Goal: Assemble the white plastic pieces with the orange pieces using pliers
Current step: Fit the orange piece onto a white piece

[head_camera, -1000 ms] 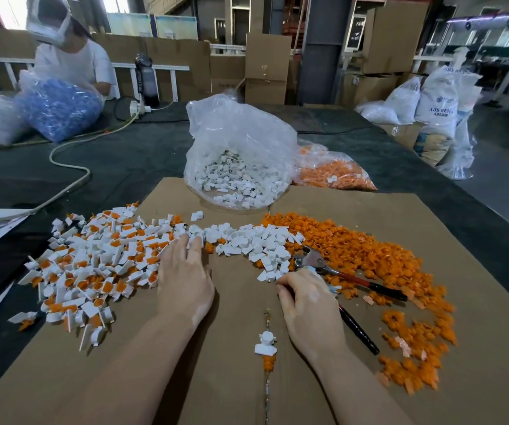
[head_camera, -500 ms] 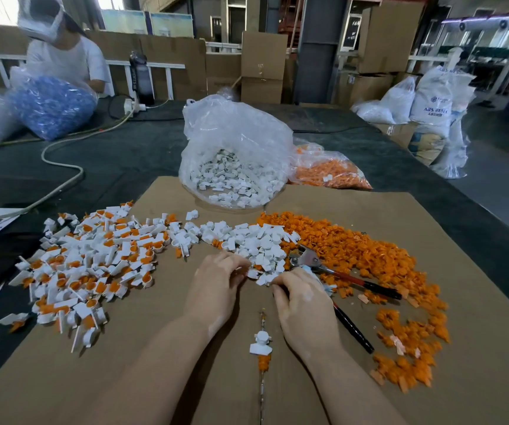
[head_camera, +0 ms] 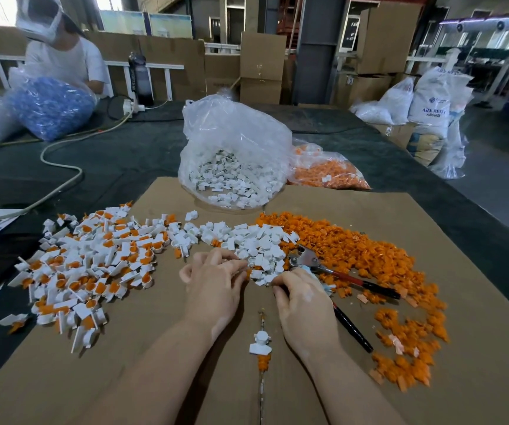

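On cardboard (head_camera: 369, 394), angular (glossy) white pieces (head_camera: 262, 243)

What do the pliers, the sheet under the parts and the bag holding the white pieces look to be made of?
Pliers: bare grey metal head with a dull shine; handles sleeved red then black, probably rubber or plastic grips.
Sheet: brown cardboard, matte, with a crease down the middle.
Bag: thin clear plastic film, crinkled and glossy; the white pieces show through it.

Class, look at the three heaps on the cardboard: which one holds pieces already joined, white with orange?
The leftmost heap: each white piece there carries an orange insert. The middle heap is plain white, the right heap plain orange.
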`<state>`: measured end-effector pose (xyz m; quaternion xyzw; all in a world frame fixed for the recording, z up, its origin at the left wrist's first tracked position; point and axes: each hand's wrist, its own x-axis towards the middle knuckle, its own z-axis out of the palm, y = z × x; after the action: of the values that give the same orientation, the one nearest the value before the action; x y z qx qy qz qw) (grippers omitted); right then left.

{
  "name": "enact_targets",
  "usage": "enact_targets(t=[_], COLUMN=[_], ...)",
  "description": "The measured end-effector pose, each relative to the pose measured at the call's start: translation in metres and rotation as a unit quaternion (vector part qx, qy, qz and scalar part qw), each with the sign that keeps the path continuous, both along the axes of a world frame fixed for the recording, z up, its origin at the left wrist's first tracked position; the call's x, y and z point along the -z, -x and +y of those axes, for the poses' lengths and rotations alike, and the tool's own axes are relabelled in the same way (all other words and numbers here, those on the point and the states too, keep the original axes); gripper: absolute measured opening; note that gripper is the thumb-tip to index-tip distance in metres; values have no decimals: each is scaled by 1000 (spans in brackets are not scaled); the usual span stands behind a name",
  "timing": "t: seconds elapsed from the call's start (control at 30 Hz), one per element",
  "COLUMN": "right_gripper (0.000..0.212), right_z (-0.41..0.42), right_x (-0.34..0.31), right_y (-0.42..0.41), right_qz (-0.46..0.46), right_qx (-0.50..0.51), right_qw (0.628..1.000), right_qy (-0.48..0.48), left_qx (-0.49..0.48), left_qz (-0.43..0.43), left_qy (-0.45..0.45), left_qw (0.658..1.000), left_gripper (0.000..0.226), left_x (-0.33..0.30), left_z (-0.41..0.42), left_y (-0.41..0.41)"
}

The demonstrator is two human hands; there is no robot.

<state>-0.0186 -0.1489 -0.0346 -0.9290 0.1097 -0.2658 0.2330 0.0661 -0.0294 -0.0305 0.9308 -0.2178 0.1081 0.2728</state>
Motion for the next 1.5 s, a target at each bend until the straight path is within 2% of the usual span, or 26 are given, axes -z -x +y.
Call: enact_targets(t=[0.77, 1.07, 1.2, 1.33, 1.5], right_gripper=[10, 11, 7, 7, 3], right_z=[-1, 0, 1, 0, 2], right_x=[1, 0, 0, 1, 0], right_y=[0, 0, 0, 0, 0], right_qz=[10, 9, 7, 11, 1], right_qx=[5, 8, 13, 12, 20], right_qw=[1000, 1000, 1000, 1000, 1000], right_qy=[2, 12, 10, 13, 9], left_qx=[58, 65, 45, 38, 42], left_qz=[-29, -6, 10, 8, 0], left_qy=[24, 24, 60, 11, 32], left_qw=[998, 998, 997, 999, 999], left_gripper=[9, 18, 8, 24, 19], left_x=[5, 4, 4, 5, 3], left_z=[-10, -10, -10, -10, -9], left_y=[6, 5, 6, 6, 8])
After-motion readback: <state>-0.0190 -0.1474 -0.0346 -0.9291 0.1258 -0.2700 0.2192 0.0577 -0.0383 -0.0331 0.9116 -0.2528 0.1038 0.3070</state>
